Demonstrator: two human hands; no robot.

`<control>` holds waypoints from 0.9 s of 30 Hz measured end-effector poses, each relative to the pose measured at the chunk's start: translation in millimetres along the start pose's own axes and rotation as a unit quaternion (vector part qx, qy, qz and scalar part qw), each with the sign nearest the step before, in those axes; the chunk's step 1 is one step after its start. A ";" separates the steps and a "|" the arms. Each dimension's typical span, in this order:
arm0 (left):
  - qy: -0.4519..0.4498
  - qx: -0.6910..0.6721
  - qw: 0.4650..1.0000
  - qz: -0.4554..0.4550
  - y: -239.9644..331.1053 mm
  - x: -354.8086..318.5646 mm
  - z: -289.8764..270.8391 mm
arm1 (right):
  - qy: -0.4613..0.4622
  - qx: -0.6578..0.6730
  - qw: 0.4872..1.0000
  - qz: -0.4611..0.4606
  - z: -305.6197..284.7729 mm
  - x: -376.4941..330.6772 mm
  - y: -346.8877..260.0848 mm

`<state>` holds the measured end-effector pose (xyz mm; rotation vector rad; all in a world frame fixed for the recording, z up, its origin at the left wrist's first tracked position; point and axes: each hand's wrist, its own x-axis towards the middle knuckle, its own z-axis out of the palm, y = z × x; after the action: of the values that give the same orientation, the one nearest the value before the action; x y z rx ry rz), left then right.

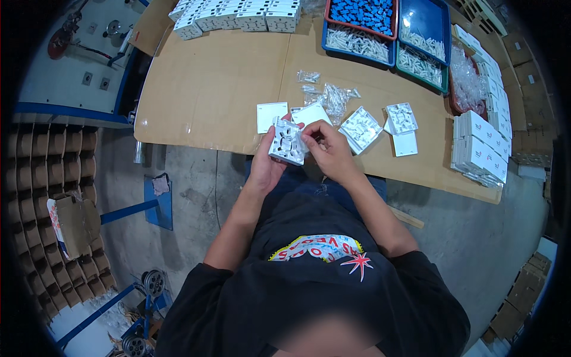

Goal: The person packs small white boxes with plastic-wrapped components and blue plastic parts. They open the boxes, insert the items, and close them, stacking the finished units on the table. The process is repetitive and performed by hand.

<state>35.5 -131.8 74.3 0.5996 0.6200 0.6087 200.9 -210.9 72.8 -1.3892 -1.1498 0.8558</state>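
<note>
White plastic box base (pixel 286 141) is gripped by the left hand (pixel 266 165) at the table's near edge (pixel 196 146), while a small clear bag (pixel 304 140) is pinched against it by the right hand (pixel 329 149), apparently being fitted inside.

White plastic base (pixel 286 141); tan table (pixel 214 83); blue trays (pixel 423 18).

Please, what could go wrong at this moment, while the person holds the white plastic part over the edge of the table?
1. The white plastic part is held by the left hand and right hand near the table edge; if it slips, it may fall to the floor.
2. The small clear bags lie loose close by; a forearm might sweep them away.
3. The open white housing sits near the right wrist and could be knocked off.
</note>
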 end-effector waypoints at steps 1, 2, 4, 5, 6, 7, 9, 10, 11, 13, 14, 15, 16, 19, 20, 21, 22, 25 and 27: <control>0.010 0.042 0.998 0.043 -5.6 3.7 -1.3 | 0.004 -0.001 1.000 0.015 -1.8 0.6 -8.6; 0.020 0.085 0.993 0.085 -8.9 5.8 -3.0 | 0.008 -0.003 1.000 0.029 -3.1 1.1 -13.1; 0.029 0.084 0.990 0.106 -6.6 6.2 -6.1 | 0.014 0.013 0.997 0.076 -5.1 2.4 -9.5; 0.032 0.083 0.989 0.116 -3.4 6.4 -6.3 | 0.018 0.021 0.995 0.099 -7.5 3.5 -6.6; 0.023 0.054 0.993 0.098 0.8 6.3 -7.9 | 0.037 0.014 0.993 0.113 -11.6 6.1 -2.3; 0.015 0.025 0.996 0.080 6.3 5.2 -11.3 | 0.057 0.008 0.990 0.126 -17.1 10.2 3.8; 0.006 -0.051 0.997 0.051 15.4 5.7 -19.4 | 0.100 0.004 0.986 0.132 -33.5 19.5 17.8; 0.025 -0.030 0.998 0.048 19.2 5.4 -22.7 | 0.119 0.017 0.985 0.126 -43.5 25.6 26.8; 0.041 -0.010 0.998 0.045 21.7 6.4 -25.5 | 0.139 0.029 0.983 0.120 -54.7 32.2 34.5; 0.090 0.006 0.995 0.037 26.5 13.1 -39.1 | 0.186 0.011 0.979 0.087 -67.3 39.8 43.4; 0.111 0.042 0.992 0.049 28.5 18.5 -52.5 | 0.211 -0.019 0.976 0.059 -70.4 42.8 44.6; 0.133 0.079 0.986 0.061 30.7 24.3 -66.5 | 0.236 -0.048 0.970 0.031 -72.6 44.4 44.9; 0.156 0.115 0.978 0.074 34.0 28.2 -75.1 | 0.227 -0.089 0.969 0.040 -73.2 44.2 39.2; 0.232 0.228 0.938 0.117 49.5 35.8 -78.8 | 0.202 -0.175 0.961 0.066 -75.9 33.2 21.5; 0.256 0.266 0.920 0.133 52.3 40.0 -84.2 | 0.195 -0.180 0.962 0.073 -78.3 29.0 22.2; 0.254 0.243 0.922 0.162 54.7 43.7 -90.5 | 0.187 -0.185 0.961 0.079 -81.4 25.2 22.7; 0.285 0.310 0.884 0.204 52.3 50.3 -103.0 | 0.181 -0.205 0.959 0.074 -85.1 21.2 22.6; 0.350 0.469 0.763 0.274 43.9 64.0 -132.4 | 0.175 -0.254 0.949 0.067 -98.4 9.2 22.6; 0.367 0.535 0.717 0.256 42.4 67.3 -138.1 | 0.191 -0.266 0.942 0.073 -107.0 0.9 23.8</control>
<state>-28.0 -13.8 -12.0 1.7025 1.6366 1.0081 306.6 -239.2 65.9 -2.0009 -1.0166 0.3472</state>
